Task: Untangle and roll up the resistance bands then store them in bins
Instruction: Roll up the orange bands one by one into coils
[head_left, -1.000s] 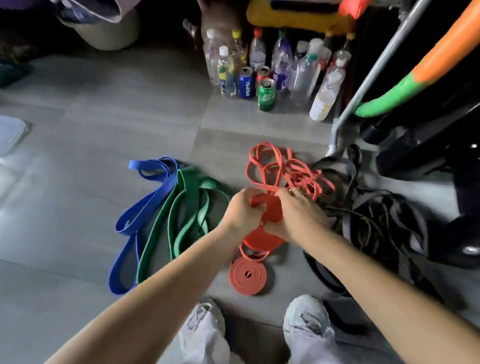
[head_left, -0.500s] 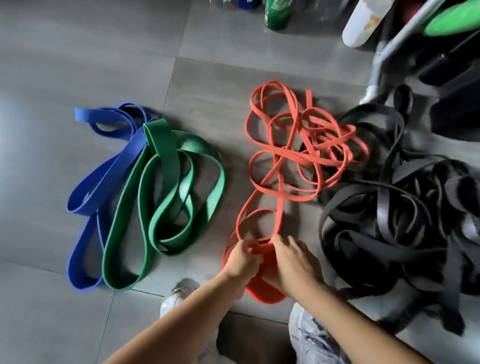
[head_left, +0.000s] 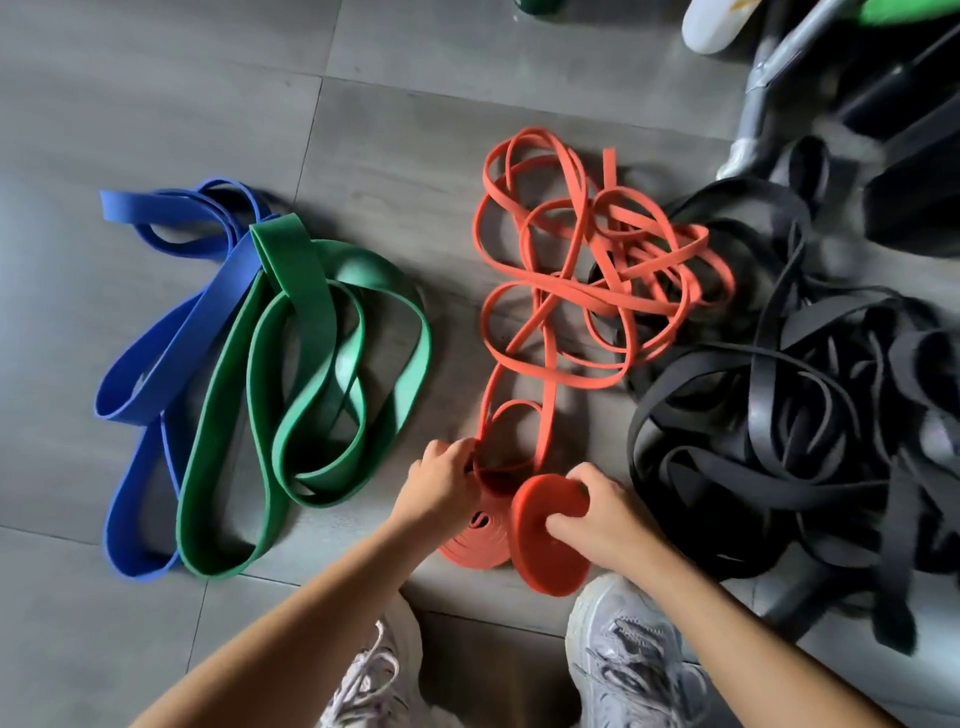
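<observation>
1. Resistance bands (head_left: 587, 270) lie in four colour groups on the grey tiled floor (head_left: 156, 104), spread in front of the person.
2. At the right, the black heap (head_left: 779, 415) is the biggest group, with many wide straps looped over each other.
3. At the left, the green band (head_left: 306, 364) lies in open loops, and one end is folded over the blue band (head_left: 171, 353) just beside it.
4. Between the green and black groups, the orange tangle (head_left: 545, 332) is a knot of narrow strips whose right edge overlaps the black straps.
5. Two pale laced shoes (head_left: 628, 654) stand at the bottom edge.
6. The right hand (head_left: 602, 514) clasps the orange roll (head_left: 550, 551), a tightly wound disc held on edge just above the floor, with the thumb on its face and the fingers curled over its rim.
7. The left hand (head_left: 441, 483) is near the right but not touching it, and its fingers are closed on a strand that leads up into the orange tangle.
8. A flat orange coil (head_left: 475, 540) lies on the floor under the left wrist, right beside the roll.
</observation>
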